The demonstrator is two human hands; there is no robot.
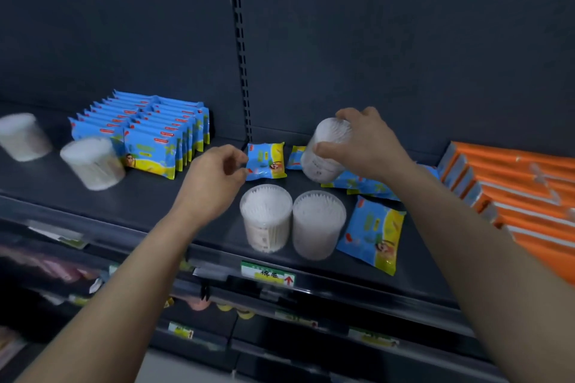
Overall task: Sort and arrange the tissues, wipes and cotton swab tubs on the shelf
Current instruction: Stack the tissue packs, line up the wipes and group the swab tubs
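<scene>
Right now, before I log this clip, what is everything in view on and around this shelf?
Cotton swab tubs: five, clear with white swabs; two far left, two front centre, plus one tilted tub held behind those.
Racked wipe packs: two neat rows, blue and yellow, back left.
Loose wipe packs: at least four, blue and yellow, scattered centre-right.
Tissue packs: one stack, orange, far right.
Shelf: one, dark grey.
Price label: one, green and yellow, front rail.
Lower shelves: dark, below; goods too blurred to name.
Left hand: fingers curled beside a loose pack; grip unclear.
Right hand: grips the tilted tub.
</scene>
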